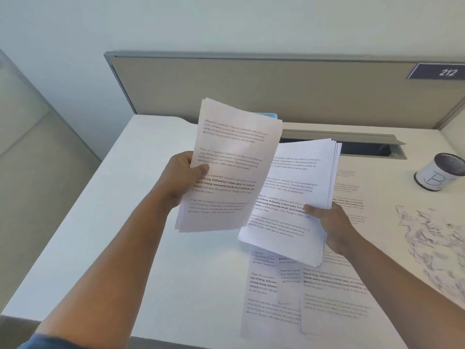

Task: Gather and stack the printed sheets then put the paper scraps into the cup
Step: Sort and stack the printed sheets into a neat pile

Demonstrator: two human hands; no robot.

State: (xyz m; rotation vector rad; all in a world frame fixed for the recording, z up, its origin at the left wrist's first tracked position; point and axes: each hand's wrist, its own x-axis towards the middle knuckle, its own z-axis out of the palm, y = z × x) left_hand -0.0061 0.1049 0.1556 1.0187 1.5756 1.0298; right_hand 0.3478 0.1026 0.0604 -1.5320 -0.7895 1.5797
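Two bundles of printed sheets are held above the desk, one per hand, apparently about to be merged. The left hand (181,180) grips the left bundle (229,167) by its long left edge, thumb on the printed face and fingers hidden behind; the bundle stands nearly upright and tilted, which suggests it is meant to drop onto the other. The right hand (332,227) grips the right bundle (292,197) at its right edge, thumb on top, holding it at a low slant; its far corner fans slightly, so the edges are not yet squared. The paper is thin, white and flexible, with black paragraphs, some bold; the left bundle bows a little under its own weight. More loose sheets (302,293) lie flat and overlapping on the desk (120,222) below and beside the right bundle, so gathering looks partly done. The paper scraps (432,238) sit in a crumpled, scribbled heap at the right edge, untouched as judged from how they lie. The cup (439,172) stands near them, further back: cylindrical, dark mesh inside, with a white label marked B. The desk is smooth and white; a grey cable slot (364,144) runs along its back. A beige partition (251,89) rises behind it, bearing a plate (440,71) reading 212. A sliver of something blue (269,115) shows behind the left bundle's top.
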